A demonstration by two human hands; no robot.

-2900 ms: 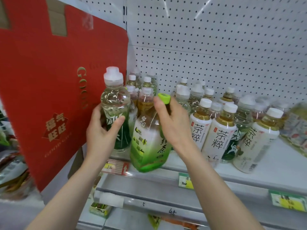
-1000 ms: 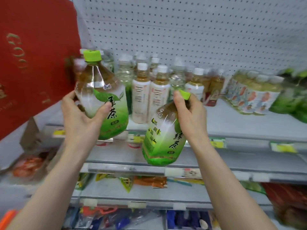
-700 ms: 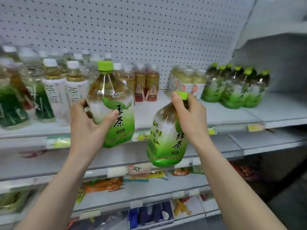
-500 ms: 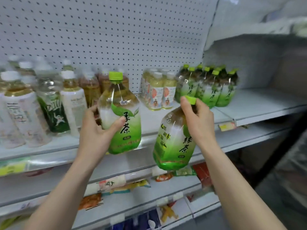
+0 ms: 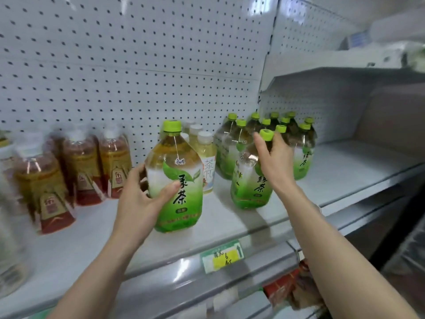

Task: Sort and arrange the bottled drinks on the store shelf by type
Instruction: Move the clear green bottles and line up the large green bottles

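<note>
Green-capped plastic tea bottle (image 5: 177,180) is held by the left hand (image 5: 138,201); at three o'clock the right hand (image 5: 274,164) grips a second bottle (image 5: 249,187).

Glossy clear plastic bottles (image 5: 178,180); matt perforated metal backboard (image 5: 138,65).

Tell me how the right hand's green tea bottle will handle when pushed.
The green tea bottle looks full, so probably heavy for a grip near the cap. Its wide squat body likely resists tipping. The thin clear plastic may flex if squeezed.
</note>
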